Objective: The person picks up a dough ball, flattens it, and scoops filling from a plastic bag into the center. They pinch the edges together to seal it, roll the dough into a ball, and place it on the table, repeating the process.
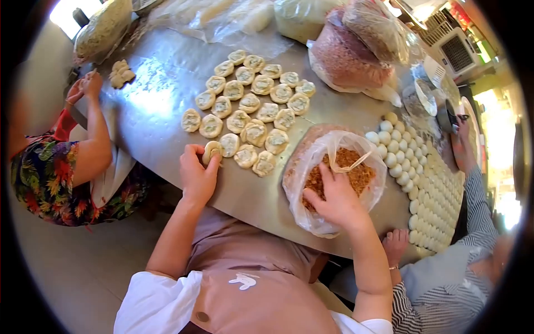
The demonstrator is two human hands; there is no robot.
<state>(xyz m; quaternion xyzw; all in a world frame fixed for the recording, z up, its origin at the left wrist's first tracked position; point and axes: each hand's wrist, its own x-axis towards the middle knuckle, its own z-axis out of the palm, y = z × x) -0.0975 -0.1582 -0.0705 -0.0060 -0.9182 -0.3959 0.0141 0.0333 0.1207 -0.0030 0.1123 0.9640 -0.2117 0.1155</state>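
At the near edge of the metal table, my left hand (198, 173) pinches a small piece of dough (212, 149) between thumb and fingers. My right hand (337, 199) reaches into an open clear plastic bag (317, 221) of reddish-brown crumbly filling (356, 186). Its fingers are spread, with the tips sunk in the filling, so whether they grip any is hidden. Several round dough pieces with pale filling (254, 133) lie in rows beyond my left hand.
Many white dough balls (396, 146) and flattened pieces (436, 206) cover the right side. Large filled bags (356, 55) stand at the back. One person (92, 150) sits at left near a dough cluster (121, 74); another person (445, 278) works at right with a dark-handled pan (446, 117).
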